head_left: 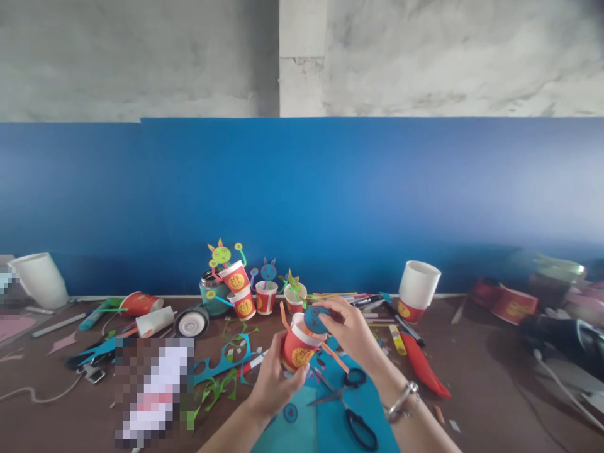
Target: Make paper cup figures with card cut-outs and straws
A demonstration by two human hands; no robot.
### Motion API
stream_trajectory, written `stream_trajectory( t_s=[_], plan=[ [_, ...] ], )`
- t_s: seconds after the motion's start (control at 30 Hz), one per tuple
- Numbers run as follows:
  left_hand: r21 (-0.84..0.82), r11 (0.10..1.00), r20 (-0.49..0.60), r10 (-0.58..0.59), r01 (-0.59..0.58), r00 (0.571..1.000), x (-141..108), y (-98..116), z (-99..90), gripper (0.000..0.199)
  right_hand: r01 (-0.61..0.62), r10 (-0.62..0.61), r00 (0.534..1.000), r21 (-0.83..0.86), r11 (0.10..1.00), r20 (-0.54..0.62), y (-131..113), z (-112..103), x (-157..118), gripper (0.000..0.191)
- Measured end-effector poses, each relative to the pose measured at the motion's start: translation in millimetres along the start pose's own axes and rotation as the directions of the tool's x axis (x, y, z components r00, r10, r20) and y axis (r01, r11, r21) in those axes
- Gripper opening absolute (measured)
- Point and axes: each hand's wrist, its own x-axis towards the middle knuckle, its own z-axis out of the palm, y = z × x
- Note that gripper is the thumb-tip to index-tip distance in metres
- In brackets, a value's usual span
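**Red paper cup [300,353] in your left hand [277,385], blue paper disc [316,319] in your right hand [346,324]**

Your hands are close together, near the middle of the bench [486,409]. Your left hand is wrapped around the red paper cup, which tilts slightly, its open end up. Orange straws [336,357] stick out from both sides of it. Your right hand pinches the blue paper disc, which has a face drawn on it, at the cup's rim. You wear a bracelet [401,402] on your right wrist.

Below the cup, black-handled scissors [343,396] lie open on blue paper [330,434], with a small blue circle [290,413] to their left. Green scraps [214,393] and a cut-out blue sheet [221,366] lie to the left of your left hand.

At the far side, in front of the blue panel [330,189], you have two stacked cups with a green face [220,254], a cup with a blue face [268,270] and another with green paper [294,283]. Farther right stands a stack of cups [419,286], white above and red at the bottom. A yellow tube [397,340] and a long red object [425,368] lie to the right of your right hand.
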Motion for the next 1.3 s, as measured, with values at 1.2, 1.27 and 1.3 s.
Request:
stream_trajectory(
  t_s=[1.2,1.27,1.3],
  plan=[
    [-0.186,0.982,0.197,-0.005,0.043,0.98,-7.0,8.4,-4.4,0.072,-0.319,0.262,0.928,0.201,0.926,0.265,-6.5,-7.0,-4.1,0.015],
    [-0.19,0.981,0.205,0.002,0.038,0.979,-6.9,9.1,-4.7,0.073,-0.33,0.271,0.924,0.202,0.922,0.271,-6.7,-7.3,-4.2,0.015],
    [-0.191,0.981,0.204,0.003,0.037,0.979,-6.7,7.9,-4.6,0.073,-0.338,0.278,0.921,0.204,0.919,0.273,-7.4,-7.5,-4.0,0.015]
  ],
)
